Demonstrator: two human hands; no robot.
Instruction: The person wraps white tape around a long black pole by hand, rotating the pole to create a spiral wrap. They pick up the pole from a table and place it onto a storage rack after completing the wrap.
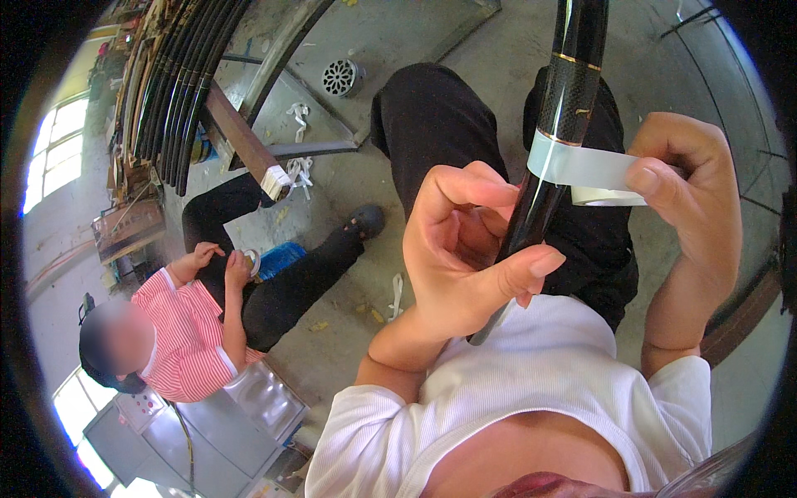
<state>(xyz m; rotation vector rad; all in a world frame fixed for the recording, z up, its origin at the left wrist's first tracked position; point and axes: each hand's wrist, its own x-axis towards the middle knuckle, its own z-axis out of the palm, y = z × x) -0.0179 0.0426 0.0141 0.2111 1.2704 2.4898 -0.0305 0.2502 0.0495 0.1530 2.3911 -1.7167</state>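
On my left sits a co-worker (pixel 234 332) in a striped shirt (pixel 187 349); dark rods (pixel 178 100) line up near a brown beam's (pixel 241 137) edge. My left hand (pixel 448 257) curls half open, thumb and fingers around the lower part of a glossy black rod (pixel 573 95), slanting above my black trousers (pixel 440 124). Pale tape (pixel 585 167) wraps it just below a gold ring (pixel 558 139); my right hand (pixel 697 191), nearly closed, pinches the strip beside its roll (pixel 604 197).
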